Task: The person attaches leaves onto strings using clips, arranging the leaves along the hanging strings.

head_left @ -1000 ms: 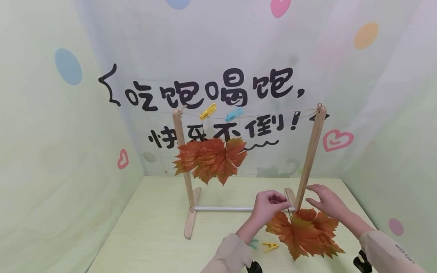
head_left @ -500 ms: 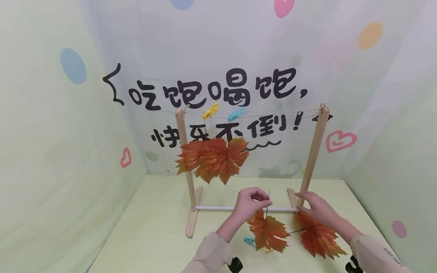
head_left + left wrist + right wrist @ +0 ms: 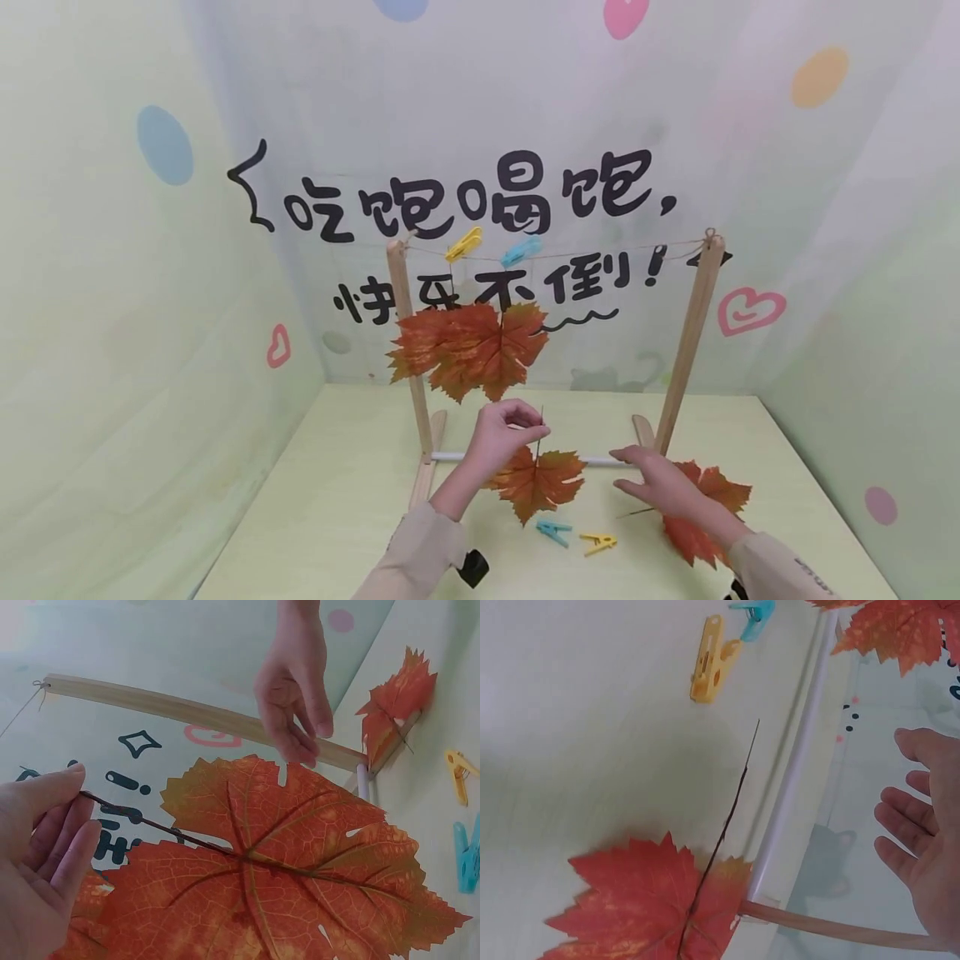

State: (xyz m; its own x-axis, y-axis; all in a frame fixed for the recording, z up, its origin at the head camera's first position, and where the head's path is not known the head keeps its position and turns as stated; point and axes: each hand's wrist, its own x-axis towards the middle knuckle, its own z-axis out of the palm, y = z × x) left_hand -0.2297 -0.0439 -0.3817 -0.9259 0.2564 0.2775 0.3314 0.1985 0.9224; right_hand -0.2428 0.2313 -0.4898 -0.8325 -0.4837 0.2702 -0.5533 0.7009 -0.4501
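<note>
My left hand (image 3: 501,437) pinches the thin dark stem of an orange-red maple leaf (image 3: 537,483), which hangs below the fingers in front of the rack's white bar. In the left wrist view the stem (image 3: 161,823) runs from thumb and fingertips down to the leaf's veins. My right hand (image 3: 663,483) holds nothing, its fingers relaxed, above a second maple leaf (image 3: 705,508) on the table by the rack's right foot. That leaf's stem (image 3: 724,832) points away from it over the table. Two more maple leaves (image 3: 472,346) hang overlapping from the string.
The wooden rack (image 3: 686,346) carries a string (image 3: 592,252) between its posts. A yellow clothespin (image 3: 464,244) and a blue clothespin (image 3: 521,251) grip the string. On the table lie a loose blue clothespin (image 3: 553,532) and a loose yellow clothespin (image 3: 598,543).
My left hand has carried its leaf leftward, apart from the other leaf, which stays at the right. My right hand has come left and down. Both loose clothespins now show fully.
</note>
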